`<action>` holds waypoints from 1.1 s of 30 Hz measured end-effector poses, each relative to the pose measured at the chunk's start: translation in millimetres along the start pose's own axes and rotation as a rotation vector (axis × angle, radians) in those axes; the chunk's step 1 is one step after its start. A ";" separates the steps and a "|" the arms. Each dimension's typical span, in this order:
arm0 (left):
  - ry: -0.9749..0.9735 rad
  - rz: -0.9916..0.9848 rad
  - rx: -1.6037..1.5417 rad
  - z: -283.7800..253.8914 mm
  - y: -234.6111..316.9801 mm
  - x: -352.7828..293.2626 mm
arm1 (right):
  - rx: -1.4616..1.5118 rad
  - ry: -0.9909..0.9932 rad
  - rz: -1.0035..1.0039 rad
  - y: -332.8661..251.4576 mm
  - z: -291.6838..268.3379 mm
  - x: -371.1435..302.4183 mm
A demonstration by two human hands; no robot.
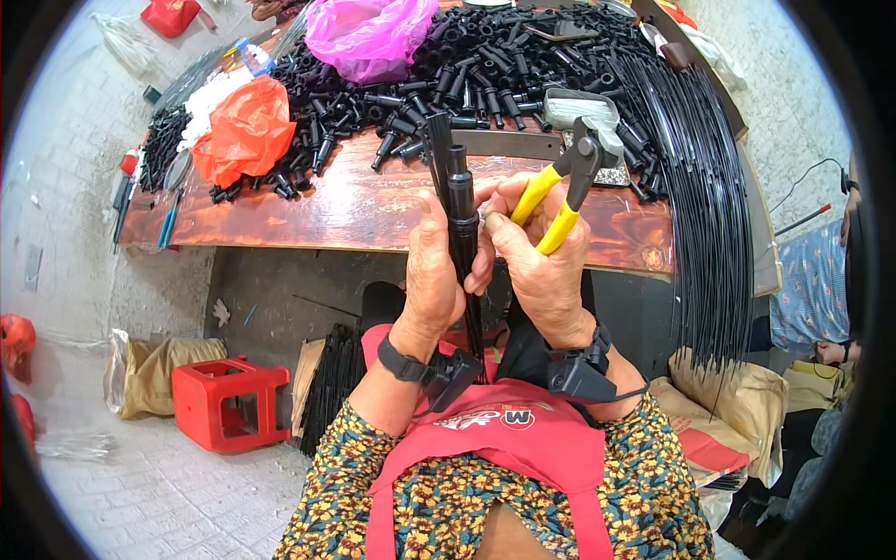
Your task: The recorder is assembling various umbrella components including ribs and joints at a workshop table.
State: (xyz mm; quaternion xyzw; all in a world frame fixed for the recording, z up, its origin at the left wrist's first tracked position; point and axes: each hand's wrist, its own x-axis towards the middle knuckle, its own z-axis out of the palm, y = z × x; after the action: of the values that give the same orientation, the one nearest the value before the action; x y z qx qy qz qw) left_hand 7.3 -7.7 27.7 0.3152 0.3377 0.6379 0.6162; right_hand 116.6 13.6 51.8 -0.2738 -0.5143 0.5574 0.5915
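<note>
Head view: left hand [434, 271] clamps black tube assembly [459, 210], right hand [541, 266] grips yellow-handled pliers [565, 187]; far tabletop [355, 210] pile of black fittings [467, 65] remains unassembled.

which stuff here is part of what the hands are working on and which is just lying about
In use:
left hand
right hand
black tube assembly
yellow-handled pliers

Lying about:
pile of black fittings
black rods
orange bag
pink bag
red stool

Reddish wooden table [355, 210], black plastic tubes [467, 56], orange bag [245, 131], pink bag [369, 33], perhaps rods [700, 187]
</note>
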 end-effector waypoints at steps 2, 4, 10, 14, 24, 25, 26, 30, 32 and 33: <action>-0.001 -0.004 -0.005 0.4 0.8 0.1 | 0.001 -0.002 -0.009 1.4 0.4 -0.5; -0.001 -0.007 -0.010 -0.3 0.8 -0.1 | 0.001 -0.005 -0.018 1.5 0.4 -1.2; 0.064 0.007 0.114 0.1 1.4 -7.8 | -0.536 -0.056 -0.542 12.7 -8.7 -5.7; -0.011 -0.126 -0.031 -7.1 4.0 -8.8 | -0.173 -0.252 -0.005 2.5 -13.2 2.4; -0.073 -0.090 0.061 -20.4 11.1 -11.0 | -1.292 -0.525 -0.197 -42.9 -71.2 -10.4; -0.091 -0.103 0.062 -21.4 10.2 -11.0 | -1.292 -0.521 -0.194 -42.2 -75.9 -12.7; -0.092 -0.106 0.063 -21.3 9.1 -11.5 | -1.397 -0.533 -0.185 -41.2 -79.6 -14.8; -0.081 -0.129 0.045 -10.4 3.2 -13.9 | -1.559 -0.566 -0.227 -46.1 -72.1 -2.3; -0.051 -0.123 0.044 -15.0 3.3 -11.9 | -1.578 -0.578 -0.201 -41.8 -73.0 -2.5; -0.059 -0.123 0.045 -17.3 1.6 -10.9 | -1.517 -0.563 -0.229 -36.0 -75.3 -5.8</action>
State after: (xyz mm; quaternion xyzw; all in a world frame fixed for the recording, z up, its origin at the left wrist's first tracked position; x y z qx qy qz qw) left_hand -7.4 -19.3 19.2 0.3263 0.3524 0.5814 0.6567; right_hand 199.9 18.7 58.2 -0.3954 -0.9057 0.0416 0.1471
